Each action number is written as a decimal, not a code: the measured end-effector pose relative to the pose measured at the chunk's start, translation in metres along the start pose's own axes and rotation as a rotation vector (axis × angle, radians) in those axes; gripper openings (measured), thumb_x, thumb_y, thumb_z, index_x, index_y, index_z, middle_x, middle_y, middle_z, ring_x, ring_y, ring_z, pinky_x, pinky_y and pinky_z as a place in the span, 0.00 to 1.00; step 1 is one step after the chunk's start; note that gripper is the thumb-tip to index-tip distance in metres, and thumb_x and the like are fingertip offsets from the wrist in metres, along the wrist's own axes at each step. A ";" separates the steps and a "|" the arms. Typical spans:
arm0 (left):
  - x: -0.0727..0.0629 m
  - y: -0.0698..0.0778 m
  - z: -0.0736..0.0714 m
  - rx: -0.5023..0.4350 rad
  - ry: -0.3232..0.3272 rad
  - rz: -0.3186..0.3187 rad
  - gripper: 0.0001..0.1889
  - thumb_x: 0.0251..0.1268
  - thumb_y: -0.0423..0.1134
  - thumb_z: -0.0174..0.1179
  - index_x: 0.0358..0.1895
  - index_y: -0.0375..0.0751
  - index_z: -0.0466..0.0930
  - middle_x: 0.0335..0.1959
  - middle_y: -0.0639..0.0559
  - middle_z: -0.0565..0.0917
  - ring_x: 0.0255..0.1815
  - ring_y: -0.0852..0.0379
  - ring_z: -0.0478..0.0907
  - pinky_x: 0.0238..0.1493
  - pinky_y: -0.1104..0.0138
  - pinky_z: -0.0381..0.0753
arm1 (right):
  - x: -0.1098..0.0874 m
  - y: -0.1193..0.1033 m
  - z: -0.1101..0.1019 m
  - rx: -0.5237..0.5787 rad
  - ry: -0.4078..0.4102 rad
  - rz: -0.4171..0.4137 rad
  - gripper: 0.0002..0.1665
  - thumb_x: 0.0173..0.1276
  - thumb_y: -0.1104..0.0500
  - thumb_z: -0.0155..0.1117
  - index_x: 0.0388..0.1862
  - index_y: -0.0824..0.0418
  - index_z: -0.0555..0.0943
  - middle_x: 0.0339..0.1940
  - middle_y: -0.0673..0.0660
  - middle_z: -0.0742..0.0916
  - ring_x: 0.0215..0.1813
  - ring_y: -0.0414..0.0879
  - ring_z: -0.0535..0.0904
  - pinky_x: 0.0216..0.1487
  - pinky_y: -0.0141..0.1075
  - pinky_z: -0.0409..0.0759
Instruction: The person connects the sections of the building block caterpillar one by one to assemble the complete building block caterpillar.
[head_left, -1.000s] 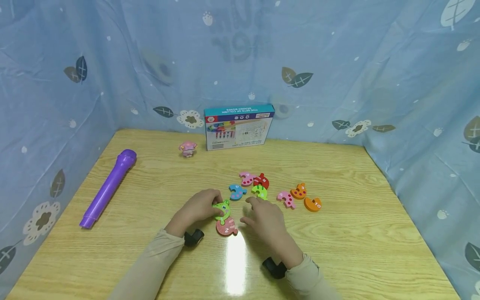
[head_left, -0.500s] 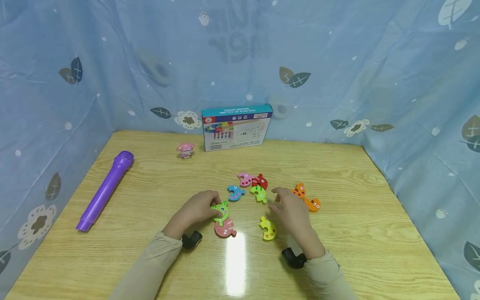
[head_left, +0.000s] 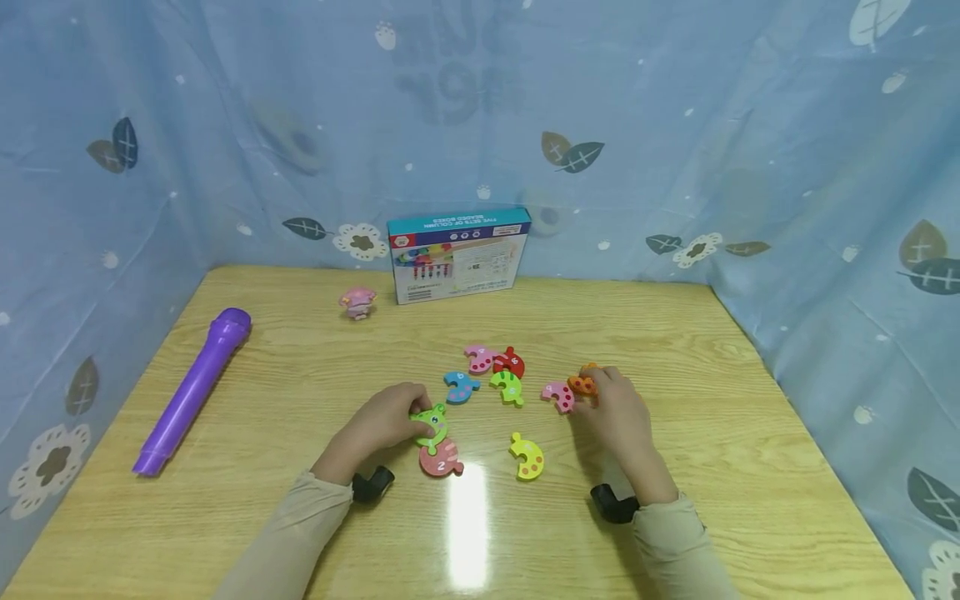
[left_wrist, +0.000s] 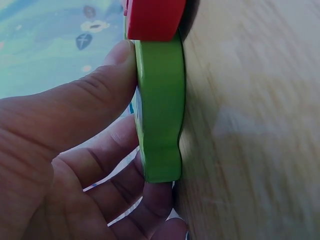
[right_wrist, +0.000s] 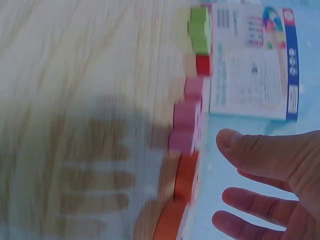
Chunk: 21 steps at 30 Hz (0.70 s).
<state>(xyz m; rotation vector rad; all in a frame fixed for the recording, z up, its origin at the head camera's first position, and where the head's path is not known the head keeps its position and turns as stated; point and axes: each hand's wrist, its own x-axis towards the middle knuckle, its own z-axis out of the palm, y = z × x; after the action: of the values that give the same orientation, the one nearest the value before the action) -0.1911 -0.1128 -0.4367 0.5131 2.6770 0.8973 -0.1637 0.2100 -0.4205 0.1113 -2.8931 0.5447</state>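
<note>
Green piece pinched in left hand, touching red piece.
Head: right hand has left yellow piece for orange piece, likely choosing. Left wrist: thumb presses green. Right wrist: spread fingers hold nothing.

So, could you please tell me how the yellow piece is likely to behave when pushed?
The yellow piece lies flat on the table, so it would probably slide rather than roll or tip. Its thick edge suggests it is stiff. Glare on the table hints at a smooth surface, so it may slip easily.
</note>
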 end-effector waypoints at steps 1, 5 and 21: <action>0.000 0.000 0.000 0.000 0.002 -0.001 0.13 0.46 0.40 0.71 0.33 0.45 0.77 0.27 0.55 0.73 0.29 0.58 0.67 0.34 0.65 0.68 | 0.000 0.003 -0.001 0.004 0.001 0.007 0.28 0.50 0.61 0.73 0.51 0.66 0.77 0.47 0.65 0.79 0.45 0.59 0.76 0.37 0.50 0.75; -0.003 -0.001 -0.002 -0.009 0.008 0.006 0.13 0.46 0.40 0.71 0.33 0.44 0.77 0.27 0.54 0.73 0.29 0.58 0.67 0.34 0.65 0.68 | 0.000 0.016 -0.005 0.003 0.012 0.023 0.28 0.52 0.61 0.72 0.53 0.67 0.75 0.48 0.67 0.78 0.45 0.61 0.75 0.35 0.50 0.74; -0.002 0.000 -0.002 -0.014 0.002 0.010 0.13 0.46 0.40 0.71 0.32 0.44 0.76 0.26 0.55 0.72 0.29 0.58 0.67 0.34 0.65 0.67 | 0.038 0.028 0.002 -0.146 -0.222 -0.006 0.31 0.56 0.51 0.69 0.58 0.60 0.75 0.44 0.65 0.80 0.38 0.58 0.74 0.30 0.48 0.73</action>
<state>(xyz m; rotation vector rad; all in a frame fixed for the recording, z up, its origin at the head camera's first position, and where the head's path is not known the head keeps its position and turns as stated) -0.1899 -0.1144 -0.4349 0.5232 2.6697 0.9195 -0.2044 0.2333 -0.4244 0.1694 -3.1350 0.3376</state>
